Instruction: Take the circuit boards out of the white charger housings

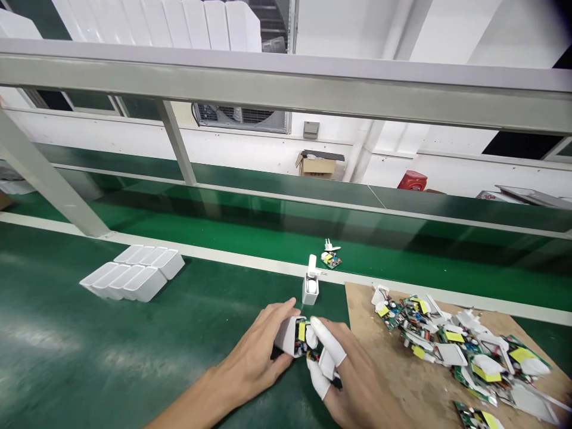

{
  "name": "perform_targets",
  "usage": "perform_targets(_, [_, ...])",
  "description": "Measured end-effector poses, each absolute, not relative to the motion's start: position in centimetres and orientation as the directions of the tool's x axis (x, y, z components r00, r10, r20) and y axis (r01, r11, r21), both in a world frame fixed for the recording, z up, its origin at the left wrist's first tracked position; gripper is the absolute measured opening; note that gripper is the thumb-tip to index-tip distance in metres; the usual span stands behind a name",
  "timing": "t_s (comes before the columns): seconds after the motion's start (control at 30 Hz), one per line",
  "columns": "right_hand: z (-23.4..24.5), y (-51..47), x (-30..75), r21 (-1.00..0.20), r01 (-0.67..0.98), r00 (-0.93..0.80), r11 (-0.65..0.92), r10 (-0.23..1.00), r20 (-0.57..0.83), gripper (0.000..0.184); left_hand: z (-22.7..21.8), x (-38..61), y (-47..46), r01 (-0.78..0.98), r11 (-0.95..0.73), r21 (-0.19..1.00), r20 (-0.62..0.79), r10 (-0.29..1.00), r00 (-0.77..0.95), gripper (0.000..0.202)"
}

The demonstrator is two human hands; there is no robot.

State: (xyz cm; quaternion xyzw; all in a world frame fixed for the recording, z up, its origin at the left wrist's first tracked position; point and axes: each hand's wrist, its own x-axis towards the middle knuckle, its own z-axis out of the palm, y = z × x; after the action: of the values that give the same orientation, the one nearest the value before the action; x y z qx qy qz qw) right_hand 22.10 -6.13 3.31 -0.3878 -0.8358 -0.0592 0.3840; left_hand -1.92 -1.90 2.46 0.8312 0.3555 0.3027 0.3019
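Observation:
My left hand (pixel 258 353) is wrapped round a white charger housing (pixel 288 335) low in the middle of the head view. My right hand (pixel 346 375), with white finger cots on several fingertips, pinches a circuit board with a yellow part (pixel 304 335) that sits in the housing's open end. Just beyond my hands an assembled white charger (pixel 310 282) stands upright on the green mat.
Several white housings (pixel 134 272) lie in two rows at the left. A pile of circuit boards and white parts (pixel 465 351) covers a brown board (pixel 393 381) at the right. A loose board with a plug (pixel 331 255) rests on the green conveyor belt (pixel 250 220). A grey frame crosses above.

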Motion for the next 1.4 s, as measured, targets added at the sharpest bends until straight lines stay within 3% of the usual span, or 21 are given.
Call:
perform_targets(0.2, [3.9,-6.3,22.0,-0.180,0.673,-0.457,0.718,0.594,0.661,0.062,2.7,-1.6,-2.2,0.419,-0.597,0.684,0.303,0.755,0.581,0.101])
perform_targets(0.37, [5.4,-6.3,22.1,-0.546,0.491,-0.340,0.678,0.727,0.597,0.047,3.2,-1.7,-2.1,0.285,-0.569,0.772,0.286,0.710,0.643,0.105])
perform_targets(0.43, [5.3,-6.2,22.2,-0.624,0.452,-0.315,0.638,0.768,0.558,0.038,3.3,-1.8,-1.9,0.231,-0.508,0.830,0.248,0.706,0.663,0.106])
perform_targets(0.6, [2.2,-5.4,22.1,-0.497,0.557,-0.432,0.666,0.743,0.512,0.042,3.4,-2.2,-1.9,0.158,-0.393,0.906,0.212,0.743,0.635,0.098])
perform_targets(0.77, [1.3,-5.0,21.8,-0.420,0.516,-0.472,0.747,0.657,0.588,0.039,2.9,-2.9,-2.2,0.271,-0.344,0.899,0.150,0.823,0.548,0.096])
perform_targets(0.93, [2.4,-5.5,21.4,-0.426,0.492,-0.417,0.759,0.636,0.650,0.040,3.6,-2.9,-1.9,0.209,-0.502,0.839,0.343,0.786,0.515,0.112])
perform_targets(1.03, [2.4,-5.6,20.9,-0.468,0.497,-0.454,0.731,0.678,0.578,0.034,4.5,-2.5,-1.6,0.200,-0.596,0.778,0.428,0.735,0.526,0.072])
perform_targets(1.13, [2.3,-5.5,20.5,-0.510,0.492,-0.399,0.705,0.704,0.587,0.035,5.1,-2.6,-1.5,0.192,-0.575,0.796,0.422,0.753,0.504,0.027])
perform_targets(1.27, [2.7,-5.3,20.4,-0.593,0.481,-0.418,0.646,0.764,0.492,0.035,5.3,-3.5,-0.2,0.130,-0.507,0.852,0.397,0.788,0.470,0.022])
perform_targets(1.4, [3.0,-5.3,20.4,-0.605,0.487,-0.426,0.629,0.777,0.464,0.033,5.6,-3.4,4.9,0.346,-0.412,0.843,0.323,0.902,0.286,0.023])
